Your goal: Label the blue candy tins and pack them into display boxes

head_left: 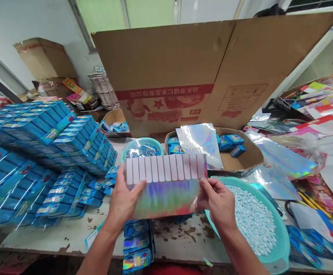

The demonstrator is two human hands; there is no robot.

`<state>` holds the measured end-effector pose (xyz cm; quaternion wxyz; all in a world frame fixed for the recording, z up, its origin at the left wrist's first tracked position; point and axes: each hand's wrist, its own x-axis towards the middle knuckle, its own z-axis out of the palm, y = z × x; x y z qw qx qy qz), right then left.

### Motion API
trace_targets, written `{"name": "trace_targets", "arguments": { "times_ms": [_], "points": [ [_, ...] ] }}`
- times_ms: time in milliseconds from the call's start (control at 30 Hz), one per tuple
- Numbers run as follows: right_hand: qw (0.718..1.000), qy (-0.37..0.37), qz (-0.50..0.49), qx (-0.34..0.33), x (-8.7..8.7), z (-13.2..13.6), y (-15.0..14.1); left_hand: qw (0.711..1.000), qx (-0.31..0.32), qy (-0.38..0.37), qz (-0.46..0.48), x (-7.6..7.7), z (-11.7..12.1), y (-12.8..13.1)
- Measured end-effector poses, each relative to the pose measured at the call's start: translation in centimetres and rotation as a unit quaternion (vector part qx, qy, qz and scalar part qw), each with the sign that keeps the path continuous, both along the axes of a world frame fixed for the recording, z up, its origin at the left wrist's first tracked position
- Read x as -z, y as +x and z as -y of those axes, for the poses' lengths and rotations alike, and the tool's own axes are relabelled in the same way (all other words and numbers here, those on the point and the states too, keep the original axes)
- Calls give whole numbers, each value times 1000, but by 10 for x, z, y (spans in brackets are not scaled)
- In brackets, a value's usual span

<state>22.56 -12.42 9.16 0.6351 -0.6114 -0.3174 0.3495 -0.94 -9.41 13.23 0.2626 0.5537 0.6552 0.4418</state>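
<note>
White, round-ended strips run in a row along the far side of the rectangular, rainbow-sheened sheet (160,196) you hold to the left of the round turquoise plastic basin (282,238), raised above the worn white tabletop (180,238). Your left hand (124,202) pinches the sheet's left edge, the thumb laid across the upper face and its tip at the near ends of the strips; the fingers underneath cannot be seen. Your right hand (218,198), partly over the basin's left rim, pinches the opposite edge between thumb and forefinger.

Assessment: support is two-sided and adequate. Draw the left thumb back towards the edge, since contact there could mark or lift a strip. Keep tension light and equal; over-pulling may crease a sheet this thin. Hold it clear of the small pale-blue tablets (254,221) inside the basin, and of the blue printed cartons (137,244) at the near table edge, left of the basin, where a lowered corner could catch.
</note>
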Motion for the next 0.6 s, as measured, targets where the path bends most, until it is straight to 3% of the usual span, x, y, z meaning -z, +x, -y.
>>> {"name": "trace_targets", "arguments": {
  "times_ms": [67,167,233,367,467,600],
  "points": [
    [1000,-13,-4,13,12,-2,5,990,48,-73,108,13,8,-7],
    [999,-36,2,28,24,4,8,985,2,-82,154,27,21,-10],
    [998,-51,-9,32,27,10,9,991,-31,-68,113,33,24,-10],
    [997,-73,-20,28,29,23,12,996,-1,-77,55,44,16,-10],
    [996,-77,40,9,35,30,12,997,-14,-68,-21,52,8,-6],
    [984,-67,164,-29,60,32,7,989,-26,-47,-139,61,5,4]
  ]
}}
